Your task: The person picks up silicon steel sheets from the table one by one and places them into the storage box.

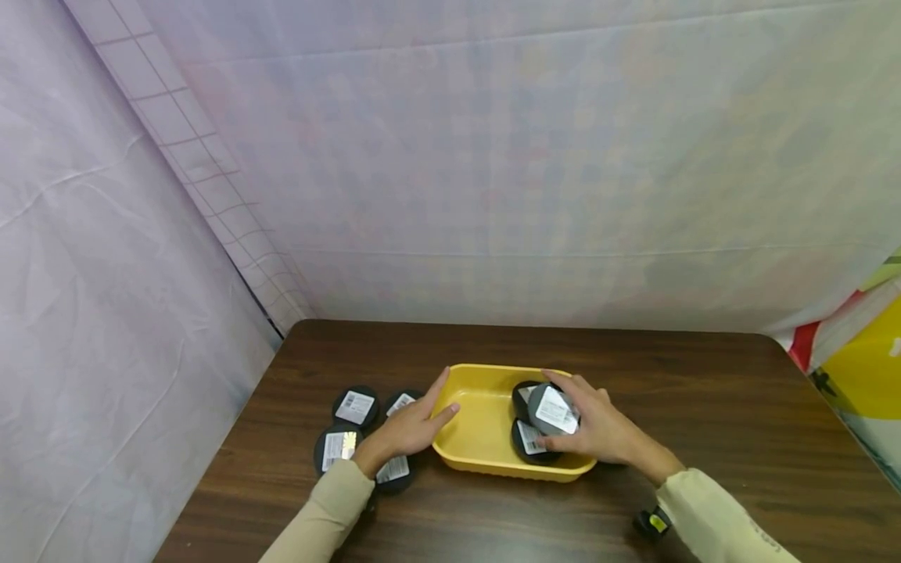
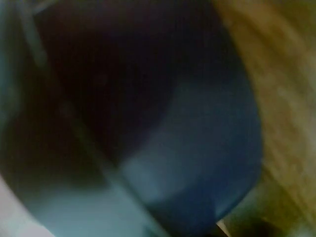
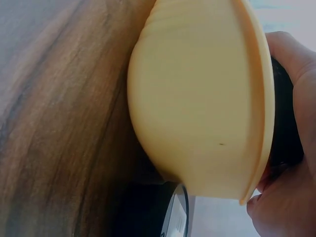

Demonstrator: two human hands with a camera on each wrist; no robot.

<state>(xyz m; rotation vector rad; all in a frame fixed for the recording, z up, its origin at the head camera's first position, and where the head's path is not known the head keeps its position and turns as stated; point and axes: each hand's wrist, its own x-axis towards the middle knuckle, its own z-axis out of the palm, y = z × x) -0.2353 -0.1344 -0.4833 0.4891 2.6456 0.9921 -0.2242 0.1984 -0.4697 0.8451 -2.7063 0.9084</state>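
Note:
A yellow plastic basket (image 1: 482,461) stands on the table. My right hand (image 1: 598,422) reaches over its right side and grips a round, dark container (image 1: 554,408) with a white label, thumb and fingers on opposite edges. Under it, two similar black containers (image 1: 529,453) lie inside the basket. In the right wrist view the hand (image 3: 286,197) holds a black container (image 3: 284,123) just above the rim. At the basket's left end, my left hand (image 1: 408,426) rests by the rim, fingers extended and thumb reaching over the inside. A blurred dark surface (image 2: 197,138) fills the left wrist view.
Several labelled black round containers (image 1: 355,407) are grouped left of the basket, partly behind the left hand. Near the right sleeve lies a small black-and-yellow object (image 1: 653,522). Another black container (image 3: 177,217) stands by the basket. White cloth (image 1: 493,195) hangs behind the table (image 1: 718,407).

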